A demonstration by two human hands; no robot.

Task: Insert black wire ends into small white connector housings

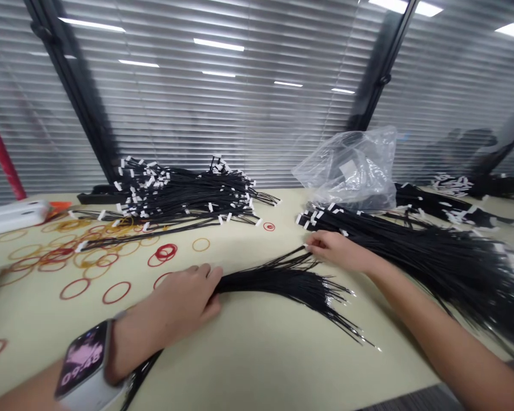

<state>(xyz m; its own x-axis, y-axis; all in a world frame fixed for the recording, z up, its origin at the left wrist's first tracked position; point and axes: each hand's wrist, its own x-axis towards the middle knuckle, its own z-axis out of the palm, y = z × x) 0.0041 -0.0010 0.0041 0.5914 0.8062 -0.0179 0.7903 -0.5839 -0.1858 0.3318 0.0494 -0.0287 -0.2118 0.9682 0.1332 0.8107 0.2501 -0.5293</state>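
My left hand is closed around a bundle of thin black wires that lies across the table in front of me, its bare tips fanning out to the right. A smartwatch sits on that wrist. My right hand pinches a single black wire by its white end, at the edge of a big loose heap of black wires on the right. The bundle passes under my left hand and runs on below the wrist.
Another stack of black wires with white tags lies at the back centre. Several red and yellow rubber bands are scattered on the left. A clear plastic bag stands at the back right. A white object lies far left.
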